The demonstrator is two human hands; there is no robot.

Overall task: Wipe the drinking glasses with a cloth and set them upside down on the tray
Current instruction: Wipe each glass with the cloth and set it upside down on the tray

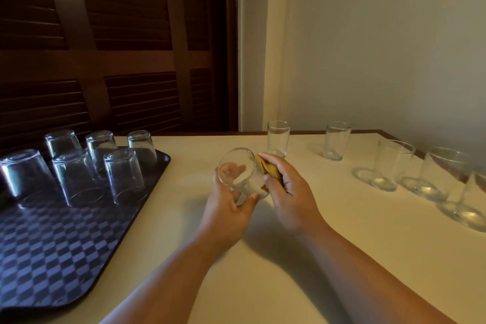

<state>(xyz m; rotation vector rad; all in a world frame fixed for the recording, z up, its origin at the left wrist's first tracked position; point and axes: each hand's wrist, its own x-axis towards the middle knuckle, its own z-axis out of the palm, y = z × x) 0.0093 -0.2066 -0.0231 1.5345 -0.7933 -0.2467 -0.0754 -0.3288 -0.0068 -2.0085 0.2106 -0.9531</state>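
Glass (239, 175) sits tilted in your left hand (227, 209), fingers and thumb curled round it, mouth toward you, held above the table (276, 284). Your right hand (288, 193) clutches the yellow cloth (268, 169) against its side. Six inverted glasses (79, 173) fill the far end of the tray (47, 258); its checkered near half shows, right rim apart from your left forearm. Five upright glasses (337, 139) line the table's far-right edge.

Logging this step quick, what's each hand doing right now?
Left hand: holding the tilted glass.
Right hand: gripping the yellow cloth against it.
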